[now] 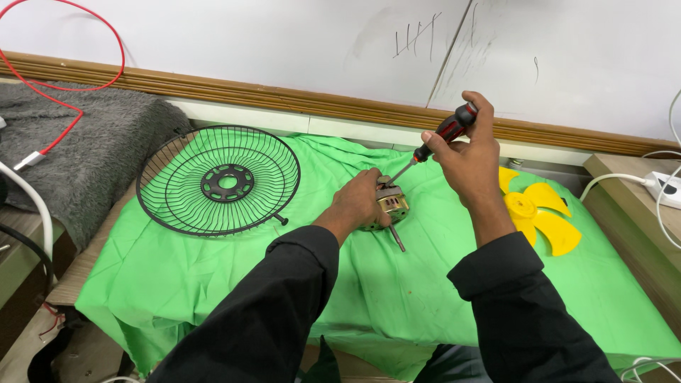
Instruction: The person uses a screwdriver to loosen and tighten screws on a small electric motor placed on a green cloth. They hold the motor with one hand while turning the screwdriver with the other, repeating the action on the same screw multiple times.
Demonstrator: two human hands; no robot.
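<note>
A view from above of a person's two arms in black sleeves, working over a surface (213,284) draped with a bright green cloth (397,291). The left hand (358,202) rests near the middle of the cloth, its fingers clenched around a small brass-coloured fan motor (392,204) with a thin metal shaft pointing down towards the viewer. The right hand (468,159) is raised just above and to the right of the motor, its fingers wrapped around the red and black handle of a screwdriver (443,135). The screwdriver slants down and to the left, with its metal tip meeting the top of the motor. To the left on the cloth, well apart from the hands, lies a round black wire fan guard (218,181), dished like a shallow bowl with a flat ring at its centre. To the right, just beyond the right forearm, lies a yellow plastic fan blade (539,209). A grey fuzzy cloth (92,142) sits at the far left with a red wire (85,85) looping over it. A white power strip (667,188) with white cables lies at the right edge. A whitish wall with a wooden trim runs along the back.
</note>
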